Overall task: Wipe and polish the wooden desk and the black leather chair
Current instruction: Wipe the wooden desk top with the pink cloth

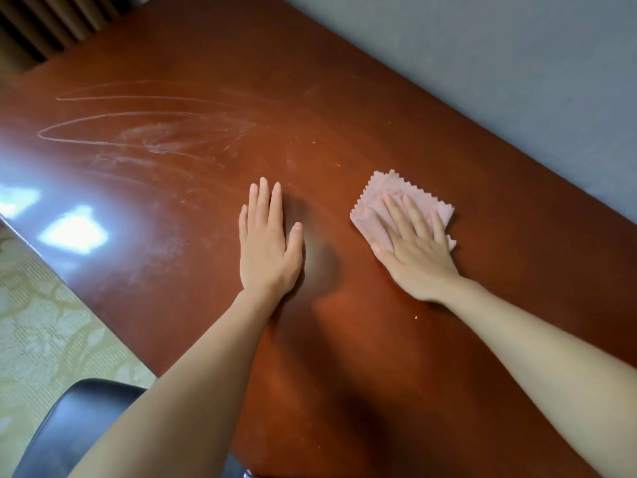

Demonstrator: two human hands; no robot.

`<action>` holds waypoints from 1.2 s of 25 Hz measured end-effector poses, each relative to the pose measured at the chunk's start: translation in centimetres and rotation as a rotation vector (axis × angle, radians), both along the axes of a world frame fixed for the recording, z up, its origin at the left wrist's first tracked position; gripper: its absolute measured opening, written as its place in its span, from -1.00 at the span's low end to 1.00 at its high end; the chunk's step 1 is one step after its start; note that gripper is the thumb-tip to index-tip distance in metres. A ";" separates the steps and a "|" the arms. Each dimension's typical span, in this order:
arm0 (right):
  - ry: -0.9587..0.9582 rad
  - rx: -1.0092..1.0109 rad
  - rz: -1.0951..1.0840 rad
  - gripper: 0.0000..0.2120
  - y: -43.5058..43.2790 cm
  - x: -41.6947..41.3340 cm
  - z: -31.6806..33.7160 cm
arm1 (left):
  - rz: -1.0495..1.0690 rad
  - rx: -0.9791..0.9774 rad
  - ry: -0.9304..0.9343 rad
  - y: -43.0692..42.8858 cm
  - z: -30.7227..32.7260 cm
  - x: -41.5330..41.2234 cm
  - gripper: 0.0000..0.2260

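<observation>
Patterned carpet and the edge of the black chair sit at the far left, chair not wiped yet I'd guess. Reddish wooden desk fills most of the view, with whitish smear marks on its left part, so that bit looks like it needs polishing. Left hand lies flat on the bare wood, fingers straight and close together, probably just bracing. Right hand presses flat on a folded pink cloth, fingers slightly spread to keep it from slipping while wiping. Grey wall runs along the right
</observation>
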State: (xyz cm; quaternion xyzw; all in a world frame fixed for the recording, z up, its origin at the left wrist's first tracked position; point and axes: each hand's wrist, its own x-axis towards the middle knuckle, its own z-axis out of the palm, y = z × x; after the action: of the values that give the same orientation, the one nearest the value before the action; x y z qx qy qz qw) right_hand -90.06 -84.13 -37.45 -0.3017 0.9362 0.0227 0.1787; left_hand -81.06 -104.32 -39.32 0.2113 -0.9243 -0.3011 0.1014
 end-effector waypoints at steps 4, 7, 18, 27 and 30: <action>-0.026 0.023 0.020 -0.50 1.7 4.2 0.1 | -0.168 0.016 0.036 1.4 -0.3 4.1 -0.42; -0.016 0.028 0.010 -0.48 3.0 8.3 -0.2 | -0.243 -0.036 -0.014 4.0 -0.4 7.3 -0.42; -0.016 -0.065 0.231 -0.35 4.4 24.3 -4.0 | -0.351 0.088 0.048 8.9 0.1 18.3 -0.44; -0.070 -0.109 0.533 -0.45 -3.0 23.2 -0.6 | 0.108 -0.132 -0.083 0.4 0.6 20.5 -0.42; -0.058 -0.110 0.649 -0.49 -7.2 21.4 -0.4 | 0.363 0.004 -0.099 -2.4 0.9 19.2 -0.42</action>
State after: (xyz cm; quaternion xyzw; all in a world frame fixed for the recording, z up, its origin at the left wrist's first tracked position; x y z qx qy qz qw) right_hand -68.62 -91.37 -37.85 -0.5938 0.7857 0.0194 0.1721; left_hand -61.85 -106.75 -38.46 0.3895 -0.8743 -0.2689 0.1082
